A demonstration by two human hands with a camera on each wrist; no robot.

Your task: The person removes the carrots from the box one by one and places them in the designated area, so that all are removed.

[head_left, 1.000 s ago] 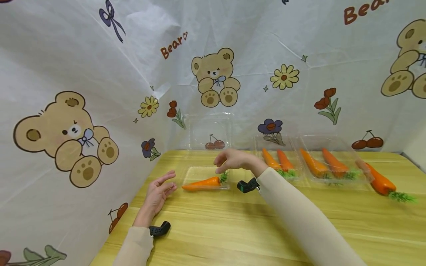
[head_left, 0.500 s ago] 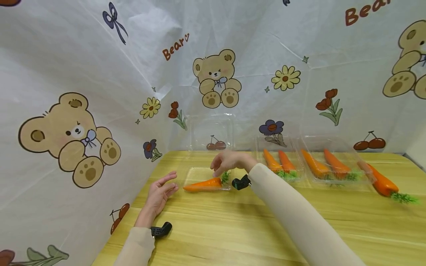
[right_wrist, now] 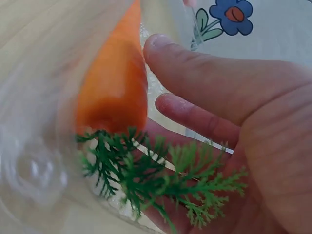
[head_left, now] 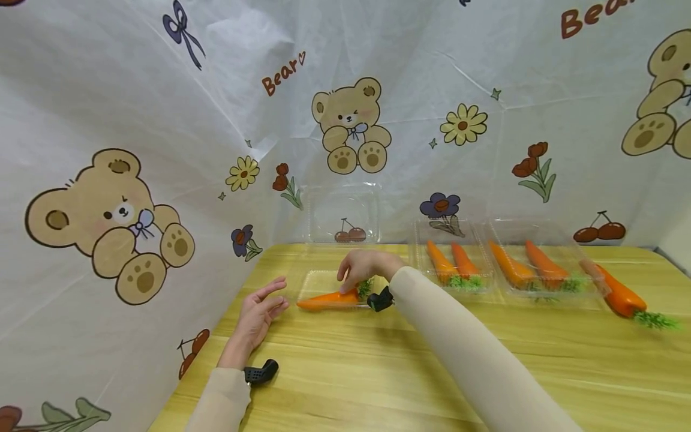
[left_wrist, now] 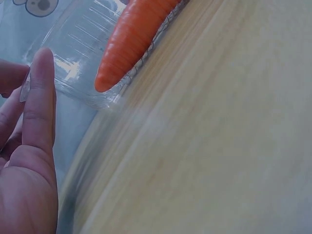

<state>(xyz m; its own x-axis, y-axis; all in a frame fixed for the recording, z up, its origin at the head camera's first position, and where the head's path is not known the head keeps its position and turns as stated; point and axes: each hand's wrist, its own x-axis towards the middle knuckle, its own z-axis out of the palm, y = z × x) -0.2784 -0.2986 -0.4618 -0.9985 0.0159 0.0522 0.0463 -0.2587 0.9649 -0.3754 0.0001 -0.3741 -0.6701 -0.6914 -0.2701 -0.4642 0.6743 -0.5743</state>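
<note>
A clear plastic box stands with its lid raised against the curtain. In it lies an orange toy carrot with green leafy tops, its point to the left. My right hand has come down over the carrot's thick end. The right wrist view shows its thumb at the carrot's side and a gap between thumb and a neighbouring fingertip; the leaves cover part of the fingers. Beside the box's left end, my left hand stays with fingers extended. In the left wrist view, its fingers overlap the box's edge.
Two more clear boxes stand to the right, one smaller in view, the other farther right, each holding two carrots. A loose carrot lies at the far right of the wooden table. A bear-patterned curtain encloses the back and left.
My right hand has moved left and down until it meets the carrot, its fingers bent downward. The left hand, the boxes and the carrots have kept their places.
</note>
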